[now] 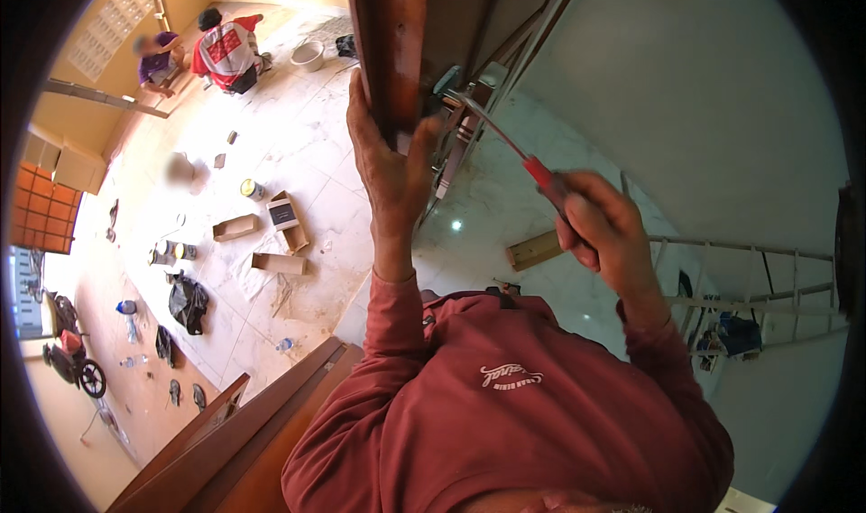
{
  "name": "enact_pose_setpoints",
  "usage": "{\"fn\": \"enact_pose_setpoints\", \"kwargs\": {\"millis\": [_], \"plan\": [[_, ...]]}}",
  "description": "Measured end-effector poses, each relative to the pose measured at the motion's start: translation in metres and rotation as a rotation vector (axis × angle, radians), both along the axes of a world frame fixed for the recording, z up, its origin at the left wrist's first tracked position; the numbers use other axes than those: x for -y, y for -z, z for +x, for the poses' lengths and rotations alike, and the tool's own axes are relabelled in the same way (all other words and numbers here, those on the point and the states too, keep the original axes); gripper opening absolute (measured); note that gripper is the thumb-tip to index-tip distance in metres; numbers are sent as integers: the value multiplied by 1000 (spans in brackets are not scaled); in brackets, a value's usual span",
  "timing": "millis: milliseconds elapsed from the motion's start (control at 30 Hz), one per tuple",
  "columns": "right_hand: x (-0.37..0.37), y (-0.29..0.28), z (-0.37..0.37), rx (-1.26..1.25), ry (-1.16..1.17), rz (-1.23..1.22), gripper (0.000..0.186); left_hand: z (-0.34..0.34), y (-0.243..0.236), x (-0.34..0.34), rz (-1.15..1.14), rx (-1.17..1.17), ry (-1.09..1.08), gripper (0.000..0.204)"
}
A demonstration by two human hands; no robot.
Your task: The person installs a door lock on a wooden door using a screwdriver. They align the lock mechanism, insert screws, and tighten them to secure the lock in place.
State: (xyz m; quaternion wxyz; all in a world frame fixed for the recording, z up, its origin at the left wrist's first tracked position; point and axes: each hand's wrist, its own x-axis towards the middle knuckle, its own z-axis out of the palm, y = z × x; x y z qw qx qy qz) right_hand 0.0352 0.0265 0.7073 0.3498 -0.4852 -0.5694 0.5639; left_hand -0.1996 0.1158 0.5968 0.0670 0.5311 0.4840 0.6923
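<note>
A dark brown wooden door edge (387, 26) rises from the middle to the top of the view. My left hand (390, 175) grips it, fingers along its left face and thumb on the right. My right hand (597, 224) is closed on a screwdriver (544, 172) with a red and dark handle. Its long metal shaft slants up-left to some metal hardware (448, 85) on the door, beside my left thumb; whether the tip sits in a screw, I cannot tell.
Two people (230, 51) crouch at upper left near a white basin (307, 55). Open boxes (280, 262), several cans (253, 188), black bags (188, 301) and sandals lie on the tiles. A motorbike stands far left, a ladder (794, 261) right, wooden panels (266, 432) lower left.
</note>
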Motion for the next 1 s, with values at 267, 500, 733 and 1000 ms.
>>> {"fn": "enact_pose_setpoints", "kwargs": {"millis": [267, 500, 733, 1000], "plan": [[13, 108, -34, -2, -45, 487, 35, -16, 10, 92, -128, 96, 657, 49], [-26, 97, -56, 191, -55, 775, 27, 9, 15, 92, -69, 818, 727, 19], [-116, 86, -41, -220, 158, 290, 28, 16, -11, 50, -134, 242, 111, 10], [-149, 81, -46, -274, -68, 255, 27, 41, -8, 30, -176, 348, -32, 16]]}}
